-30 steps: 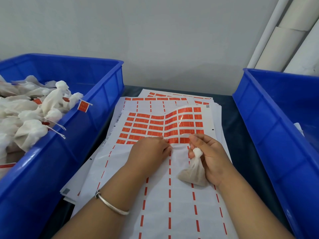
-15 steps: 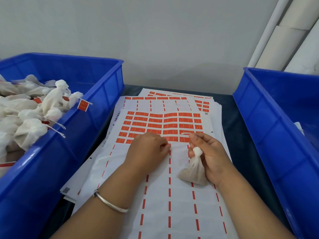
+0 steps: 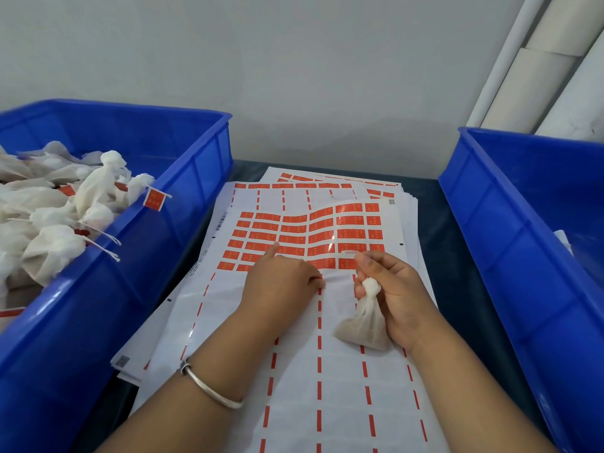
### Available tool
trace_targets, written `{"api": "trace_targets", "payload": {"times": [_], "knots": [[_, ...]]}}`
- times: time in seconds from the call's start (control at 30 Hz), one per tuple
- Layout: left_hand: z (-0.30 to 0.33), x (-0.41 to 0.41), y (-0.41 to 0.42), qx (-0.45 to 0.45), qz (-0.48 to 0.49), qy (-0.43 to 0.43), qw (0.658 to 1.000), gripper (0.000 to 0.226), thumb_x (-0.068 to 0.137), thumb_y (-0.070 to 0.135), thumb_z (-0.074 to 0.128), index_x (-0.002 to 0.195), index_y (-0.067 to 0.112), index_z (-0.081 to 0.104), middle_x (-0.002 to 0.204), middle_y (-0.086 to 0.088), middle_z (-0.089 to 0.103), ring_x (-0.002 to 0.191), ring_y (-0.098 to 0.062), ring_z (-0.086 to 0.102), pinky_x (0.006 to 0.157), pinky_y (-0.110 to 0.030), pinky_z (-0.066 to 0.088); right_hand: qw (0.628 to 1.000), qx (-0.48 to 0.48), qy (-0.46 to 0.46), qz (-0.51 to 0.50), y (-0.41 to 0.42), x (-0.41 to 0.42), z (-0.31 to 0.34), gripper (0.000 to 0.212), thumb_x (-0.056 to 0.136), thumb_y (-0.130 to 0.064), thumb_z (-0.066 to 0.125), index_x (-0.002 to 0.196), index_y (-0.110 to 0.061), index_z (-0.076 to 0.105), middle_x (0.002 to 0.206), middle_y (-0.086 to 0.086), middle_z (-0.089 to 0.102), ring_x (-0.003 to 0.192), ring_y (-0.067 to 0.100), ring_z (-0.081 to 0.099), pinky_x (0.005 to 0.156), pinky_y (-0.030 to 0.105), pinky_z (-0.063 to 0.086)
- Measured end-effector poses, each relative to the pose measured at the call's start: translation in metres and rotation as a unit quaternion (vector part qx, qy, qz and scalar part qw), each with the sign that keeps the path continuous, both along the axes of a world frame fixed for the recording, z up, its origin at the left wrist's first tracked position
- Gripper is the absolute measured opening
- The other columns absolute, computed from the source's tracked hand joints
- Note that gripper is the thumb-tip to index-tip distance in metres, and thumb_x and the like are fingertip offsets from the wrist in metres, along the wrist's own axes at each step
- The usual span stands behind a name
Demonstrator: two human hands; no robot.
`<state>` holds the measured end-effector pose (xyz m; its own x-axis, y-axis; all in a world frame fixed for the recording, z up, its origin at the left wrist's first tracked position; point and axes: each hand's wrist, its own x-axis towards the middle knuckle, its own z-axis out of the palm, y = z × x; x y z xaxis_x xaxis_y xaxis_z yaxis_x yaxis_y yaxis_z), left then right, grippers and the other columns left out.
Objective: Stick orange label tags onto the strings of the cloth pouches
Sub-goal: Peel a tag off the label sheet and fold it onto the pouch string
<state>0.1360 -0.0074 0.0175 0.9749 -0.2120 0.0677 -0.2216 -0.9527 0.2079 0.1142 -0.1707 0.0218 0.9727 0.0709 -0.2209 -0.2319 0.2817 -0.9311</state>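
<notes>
I judge the task well along: the blue plastic bin at the left edge [image 3: 202,165] holds many tagged white pouches, and orange labels remain on the white label sheet [image 3: 310,237]. My right hand [image 3: 397,295] pinches the small white cloth pouch [image 3: 367,317] by its neck, above the middle of the sheet; its long axis points away from me. My left hand [image 3: 281,282] is curled on the sheet, forefinger out, picking at a label.

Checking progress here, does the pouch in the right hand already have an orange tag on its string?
No, the pouch gripped by the right hand shows no tag.
</notes>
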Motion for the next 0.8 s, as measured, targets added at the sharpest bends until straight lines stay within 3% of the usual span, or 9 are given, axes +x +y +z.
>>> {"api": "trace_targets", "payload": {"times": [0.1, 0.2, 0.27, 0.33, 0.43, 0.53, 0.67, 0.73, 0.8], "knots": [[-0.001, 0.000, 0.000, 0.007, -0.005, -0.010, 1.000, 0.033, 0.093, 0.047, 0.044, 0.116, 0.034, 0.062, 0.122, 0.016, 0.061, 0.121, -0.012, 0.050, 0.107, -0.034, 0.029, 1.000, -0.004, -0.002, 0.001, 0.000, 0.000, 0.000, 0.031, 0.067, -0.033, 0.070, 0.097, -0.023, 0.070, 0.088, -0.003, 0.074, 0.054, 0.011, 0.063, 0.053, 0.022, 0.051], [-0.002, 0.001, 0.000, -0.001, -0.007, -0.020, 1.000, 0.032, 0.092, 0.048, 0.045, 0.113, 0.034, 0.064, 0.109, 0.014, 0.066, 0.095, -0.010, 0.061, 0.087, -0.024, 0.045, 1.000, -0.003, 0.001, -0.001, 0.000, 0.000, -0.001, 0.033, 0.067, -0.034, 0.070, 0.098, -0.023, 0.070, 0.086, -0.004, 0.073, 0.055, 0.011, 0.064, 0.053, 0.022, 0.051], [-0.004, 0.003, 0.001, -0.002, -0.006, -0.018, 1.000, 0.031, 0.092, 0.048, 0.046, 0.110, 0.032, 0.065, 0.097, 0.013, 0.067, 0.075, -0.007, 0.059, 0.074, -0.018, 0.044, 1.000, -0.003, 0.002, -0.001, 0.000, 0.000, -0.001, 0.034, 0.067, -0.034, 0.070, 0.099, -0.023, 0.070, 0.086, -0.004, 0.073, 0.055, 0.011, 0.064, 0.053, 0.022, 0.051], [-0.005, 0.003, 0.001, 0.000, -0.002, -0.019, 1.000, 0.030, 0.092, 0.047, 0.045, 0.106, 0.031, 0.066, 0.090, 0.013, 0.065, 0.069, -0.007, 0.057, 0.070, -0.016, 0.043, 1.000, -0.003, 0.001, 0.000, 0.000, -0.001, 0.000, 0.035, 0.067, -0.034, 0.070, 0.100, -0.023, 0.070, 0.090, -0.003, 0.074, 0.056, 0.012, 0.065, 0.053, 0.023, 0.052], [-0.005, 0.002, 0.001, 0.004, 0.001, -0.036, 0.999, 0.031, 0.093, 0.047, 0.043, 0.105, 0.031, 0.066, 0.098, 0.014, 0.066, 0.087, -0.008, 0.062, 0.087, -0.023, 0.044, 1.000, -0.003, -0.001, 0.001, 0.001, -0.001, 0.000, 0.034, 0.068, -0.035, 0.069, 0.101, -0.024, 0.069, 0.095, -0.002, 0.074, 0.057, 0.013, 0.065, 0.054, 0.022, 0.051], [-0.007, 0.002, -0.001, 0.012, -0.006, -0.044, 0.999, 0.031, 0.094, 0.046, 0.040, 0.105, 0.031, 0.065, 0.109, 0.014, 0.065, 0.097, -0.008, 0.062, 0.109, -0.034, 0.025, 1.000, 0.005, 0.002, -0.002, 0.001, -0.001, 0.001, 0.032, 0.068, -0.033, 0.070, 0.098, -0.023, 0.070, 0.087, -0.002, 0.074, 0.055, 0.012, 0.064, 0.053, 0.022, 0.051], [-0.011, 0.003, -0.003, 0.012, 0.004, -0.059, 0.998, 0.030, 0.094, 0.044, 0.041, 0.105, 0.030, 0.064, 0.107, 0.012, 0.067, 0.092, -0.009, 0.064, 0.111, -0.035, 0.019, 1.000, 0.022, 0.008, -0.004, 0.000, -0.002, 0.001, 0.025, 0.067, -0.032, 0.071, 0.090, -0.024, 0.074, 0.077, 0.001, 0.072, 0.054, 0.012, 0.063, 0.051, 0.023, 0.051], [-0.013, 0.003, -0.003, -0.008, 0.015, -0.066, 0.998, 0.028, 0.094, 0.043, 0.041, 0.103, 0.029, 0.064, 0.102, 0.010, 0.068, 0.084, -0.009, 0.063, 0.109, -0.033, 0.024, 1.000, 0.029, 0.008, -0.006, 0.000, -0.002, 0.001, 0.019, 0.067, -0.032, 0.072, 0.084, -0.026, 0.076, 0.075, 0.001, 0.071, 0.055, 0.012, 0.064, 0.053, 0.024, 0.052], [-0.015, 0.004, -0.002, -0.033, 0.030, -0.075, 0.996, 0.027, 0.094, 0.041, 0.042, 0.099, 0.028, 0.065, 0.095, 0.010, 0.068, 0.073, -0.007, 0.056, 0.096, -0.025, 0.038, 0.999, 0.032, 0.003, -0.008, 0.000, -0.002, 0.002, 0.017, 0.065, -0.033, 0.073, 0.081, -0.028, 0.077, 0.076, -0.001, 0.072, 0.058, 0.012, 0.065, 0.055, 0.024, 0.052]]}}
